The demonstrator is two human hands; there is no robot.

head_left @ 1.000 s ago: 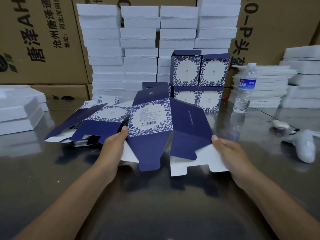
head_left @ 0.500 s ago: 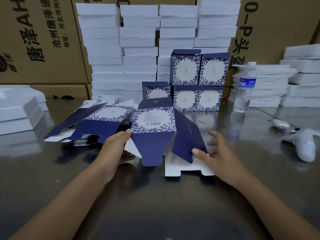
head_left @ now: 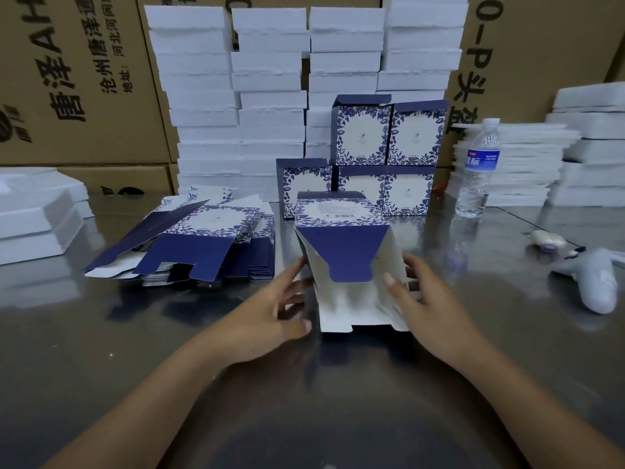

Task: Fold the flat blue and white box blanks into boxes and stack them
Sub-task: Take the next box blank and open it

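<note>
Where the table (head_left: 304,411) lay nearest the camera, two bare forearms reached forward over its reflective surface; the left hand (head_left: 280,309) was open, its fingers (head_left: 293,269) spread and straight against the left wall of the part-folded box (head_left: 341,245), thumb near the lower left corner; the right hand (head_left: 431,299) held the box's right white flap, thumb laid on the front face, the other fingers behind the edge. The part-folded box stood on the table between both hands, barcode panel uppermost, one dark blue flap hanging over the white inner flaps. To the left, just apart from it, lay the pile of flat blanks (head_left: 203,245), fanned and overlapping. To the right, well apart, a white tool (head_left: 595,286) rested on the table. Behind the box stood the finished boxes (head_left: 389,140), three at table level, two stacked on top; a water bottle (head_left: 478,170) stood upright to their right. Stacks of white foam trays (head_left: 270,79) rose behind; cardboard cartons (head_left: 67,79) formed the rear wall.
</note>
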